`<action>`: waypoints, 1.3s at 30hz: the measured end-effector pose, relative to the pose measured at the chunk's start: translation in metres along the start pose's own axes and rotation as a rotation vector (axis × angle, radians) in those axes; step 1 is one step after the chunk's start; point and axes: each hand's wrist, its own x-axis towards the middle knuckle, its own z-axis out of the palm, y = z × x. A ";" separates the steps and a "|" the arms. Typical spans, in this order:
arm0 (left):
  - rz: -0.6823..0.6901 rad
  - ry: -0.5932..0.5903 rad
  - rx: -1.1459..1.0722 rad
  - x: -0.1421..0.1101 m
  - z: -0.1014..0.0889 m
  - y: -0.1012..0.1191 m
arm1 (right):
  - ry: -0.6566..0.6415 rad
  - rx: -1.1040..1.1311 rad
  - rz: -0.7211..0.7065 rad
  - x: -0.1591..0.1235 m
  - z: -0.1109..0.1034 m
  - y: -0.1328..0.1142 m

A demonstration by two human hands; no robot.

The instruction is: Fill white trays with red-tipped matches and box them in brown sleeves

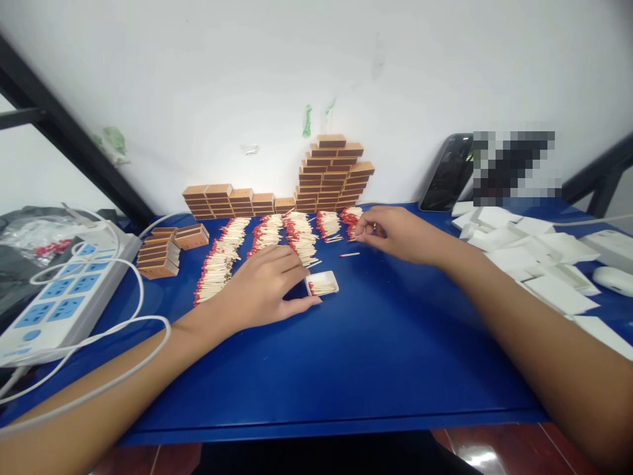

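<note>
My left hand (267, 284) grips a small white matchbox tray (330, 278) by its left end, with the thumb on the near side and the fingers at the far side. Red-headed matches (322, 288) lie inside that tray. Further right, my right hand (390, 232) is pinched closed at the rightmost pile of matches (350, 214); what its fingertips hold is too small to make out. A single match (349, 254) rests on the blue tabletop just below them. More rows of matches (221, 254) spread behind my left hand.
Brown matchboxes (330, 178) are stacked against the wall, with a smaller group (159, 256) at left. A power strip (64, 297) with looping white cables occupies the left side. Several empty white trays (524, 247) are heaped at right, before a leaning phone (445, 173).
</note>
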 end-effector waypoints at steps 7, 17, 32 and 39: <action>0.008 0.002 0.002 0.000 0.001 0.000 | -0.012 -0.030 -0.019 0.005 0.014 0.007; 0.003 -0.008 0.008 0.000 -0.001 0.000 | -0.043 0.038 -0.005 0.000 0.008 -0.015; -0.003 -0.025 0.018 0.001 -0.001 0.000 | -0.247 0.115 0.053 -0.003 0.010 -0.014; -0.010 -0.031 0.019 0.000 -0.001 0.000 | -0.159 0.178 -0.037 -0.010 0.011 -0.047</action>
